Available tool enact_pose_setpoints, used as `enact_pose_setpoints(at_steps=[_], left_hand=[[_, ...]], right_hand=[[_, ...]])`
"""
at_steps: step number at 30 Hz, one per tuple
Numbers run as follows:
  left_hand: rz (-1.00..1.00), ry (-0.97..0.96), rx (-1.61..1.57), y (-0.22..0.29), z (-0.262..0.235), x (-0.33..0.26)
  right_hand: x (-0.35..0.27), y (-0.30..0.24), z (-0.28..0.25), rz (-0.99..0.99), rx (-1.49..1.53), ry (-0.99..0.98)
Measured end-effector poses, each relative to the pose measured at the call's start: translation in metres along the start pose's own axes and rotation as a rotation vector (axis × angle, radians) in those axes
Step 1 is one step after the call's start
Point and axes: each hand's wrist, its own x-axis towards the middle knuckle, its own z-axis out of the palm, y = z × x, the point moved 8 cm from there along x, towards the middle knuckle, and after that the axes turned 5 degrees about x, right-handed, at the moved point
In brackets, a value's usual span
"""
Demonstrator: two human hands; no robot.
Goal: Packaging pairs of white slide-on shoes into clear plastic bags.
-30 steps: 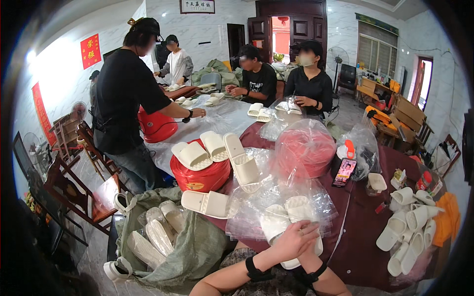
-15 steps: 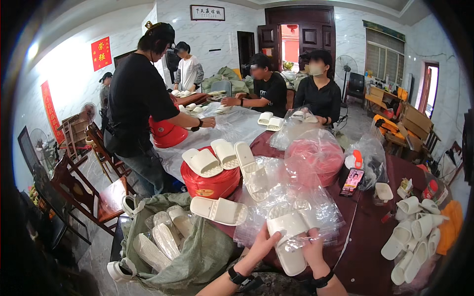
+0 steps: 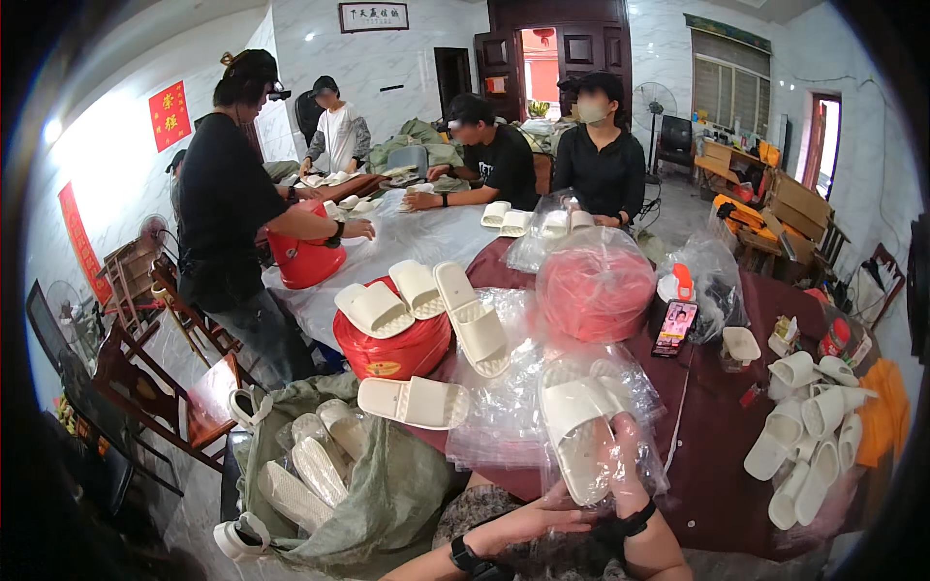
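A pair of cream slide slippers (image 3: 573,414) is in front of me, inside or under a clear plastic bag (image 3: 651,426). My right hand (image 3: 625,455) grips the slippers and the film by their right side near the heel. Just below the heel, my left hand (image 3: 544,517) has its fingers stretched out toward the right wrist, holding nothing I can see. A stack of flat clear bags (image 3: 494,426) lies beyond and to the left. Beside it are a single slipper (image 3: 415,402) and another one (image 3: 477,324), both loose.
Two slippers rest on a red wrapped roll (image 3: 392,344). At my left a green woven sack (image 3: 387,494) holds bagged slippers. A bagged red roll (image 3: 596,290), a phone (image 3: 675,327) and a slipper pile (image 3: 819,426) occupy the table's right. Several people work around the far side.
My left hand has let go of the slippers and dropped below the heel. The slippers have tilted more upright in my right hand, with the bag over them. The view has shifted slightly right.
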Motion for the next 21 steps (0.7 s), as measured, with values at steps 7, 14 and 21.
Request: enact_pose_setpoints(at_steps=[7,14,21], left_hand=[[0.045,-0.066,-0.104,0.017,-0.027,-0.02],[0.214,0.218,-0.188,0.029,-0.079,-0.018],[0.218,0.335,-0.19,0.024,-0.093,-0.014]], right_hand=[[0.031,0.001,0.0,0.131,-0.142,0.072],[-0.004,-0.006,0.07,-0.297,-0.216,-0.454],[-0.068,-0.085,0.022,-0.391,-0.136,-0.824]])
